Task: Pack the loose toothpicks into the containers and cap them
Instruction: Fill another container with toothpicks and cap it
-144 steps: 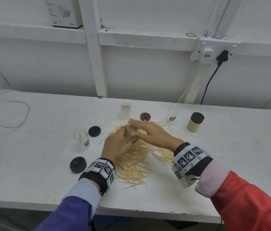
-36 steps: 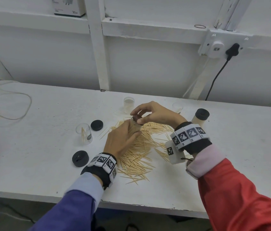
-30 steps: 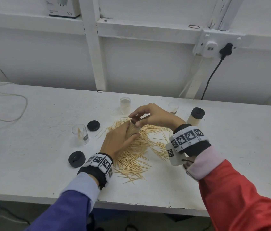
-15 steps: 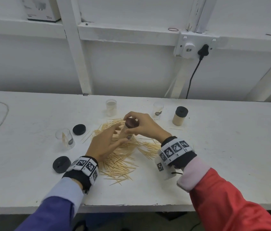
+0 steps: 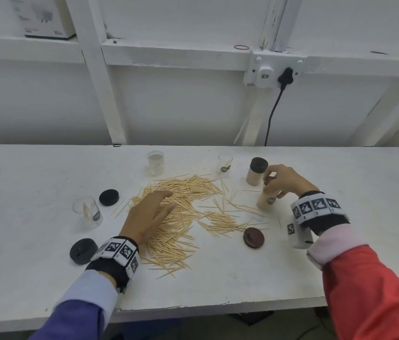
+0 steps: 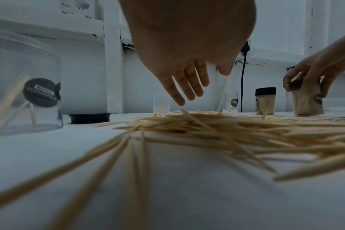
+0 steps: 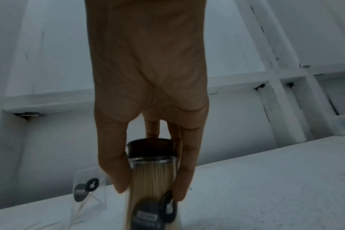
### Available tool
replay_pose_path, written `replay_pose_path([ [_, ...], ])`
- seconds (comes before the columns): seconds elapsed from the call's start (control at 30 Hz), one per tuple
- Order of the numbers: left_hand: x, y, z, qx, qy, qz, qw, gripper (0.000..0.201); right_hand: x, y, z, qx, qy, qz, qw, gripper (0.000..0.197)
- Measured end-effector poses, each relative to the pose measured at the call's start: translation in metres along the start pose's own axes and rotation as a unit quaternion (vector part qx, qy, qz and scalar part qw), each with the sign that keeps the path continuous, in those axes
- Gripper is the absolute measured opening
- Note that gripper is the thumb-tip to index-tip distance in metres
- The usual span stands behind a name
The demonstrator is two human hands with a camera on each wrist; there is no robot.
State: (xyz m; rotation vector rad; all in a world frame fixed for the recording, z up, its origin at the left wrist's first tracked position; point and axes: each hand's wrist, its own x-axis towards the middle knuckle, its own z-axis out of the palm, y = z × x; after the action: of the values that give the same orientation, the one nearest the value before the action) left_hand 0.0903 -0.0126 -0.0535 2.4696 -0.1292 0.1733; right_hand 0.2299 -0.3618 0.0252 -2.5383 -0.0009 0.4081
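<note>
Brown plastic caps the filled container (image 5: 267, 196), which is gripped from above by the right hand (image 5: 285, 181): fingers (image 7: 184, 169) and thumb are curled down its clear sides, and its base appears to be at the table. It stands just beside the black-capped container (image 5: 256, 171), on that one's near side. The left hand (image 5: 148, 215) is spread flat, fingers straight and holding nothing, over the loose toothpicks (image 5: 188, 217), which lie well to the left of the black-capped container. To set the jar down well, it should be lowered upright and released only once its base sits flat, so that neither it nor its neighbour is tipped. A brown lid (image 5: 253, 237) lies nearer the table edge; two black lids (image 5: 109, 197) and three open clear containers (image 5: 88, 213) are further left. The white table (image 5: 340, 266) is backed by a white panelled wall with a socket (image 5: 271, 72) and black cord.
</note>
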Motion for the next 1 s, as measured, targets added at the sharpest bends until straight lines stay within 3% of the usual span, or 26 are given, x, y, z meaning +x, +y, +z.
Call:
replay_pose_path([
  [0.17, 0.000, 0.002, 0.000, 0.008, -0.002, -0.001, 1.000, 0.045, 0.002, 0.010, -0.002, -0.024, 0.038, 0.008, 0.999, 0.028],
  [0.33, 0.000, 0.002, -0.001, 0.015, -0.003, 0.003, 1.000, 0.042, 0.001, 0.007, -0.001, -0.100, 0.011, 0.030, 0.994, 0.039],
  [0.4, 0.000, 0.003, -0.001, 0.017, -0.003, 0.005, 1.000, 0.042, 0.000, -0.001, -0.004, -0.148, 0.052, 0.029, 0.987, 0.048],
  [0.5, 0.000, 0.002, -0.001, 0.024, -0.003, 0.009, 1.000, 0.040, 0.004, -0.024, -0.005, -0.153, 0.136, -0.020, 0.979, 0.045],
  [0.57, 0.000, 0.002, -0.001, 0.028, -0.002, 0.013, 1.000, 0.040, 0.011, -0.042, 0.002, -0.106, 0.148, -0.073, 0.981, 0.036],
  [0.63, -0.001, 0.003, -0.001, 0.028, 0.002, 0.020, 0.999, 0.039, 0.024, -0.058, 0.015, -0.079, 0.141, -0.119, 0.980, 0.033],
  [0.8, 0.000, 0.005, -0.002, 0.042, 0.011, 0.034, 0.998, 0.038, 0.056, -0.082, 0.057, -0.175, 0.022, -0.179, 0.968, 0.069],
  [0.9, 0.000, 0.005, -0.002, 0.043, 0.013, 0.037, 0.998, 0.037, 0.068, -0.081, 0.074, -0.222, 0.005, -0.171, 0.960, 0.058],
  [1.0, 0.001, 0.004, -0.002, 0.047, 0.014, 0.040, 0.998, 0.037, 0.070, -0.081, 0.079, -0.220, 0.067, -0.195, 0.953, 0.039],
])
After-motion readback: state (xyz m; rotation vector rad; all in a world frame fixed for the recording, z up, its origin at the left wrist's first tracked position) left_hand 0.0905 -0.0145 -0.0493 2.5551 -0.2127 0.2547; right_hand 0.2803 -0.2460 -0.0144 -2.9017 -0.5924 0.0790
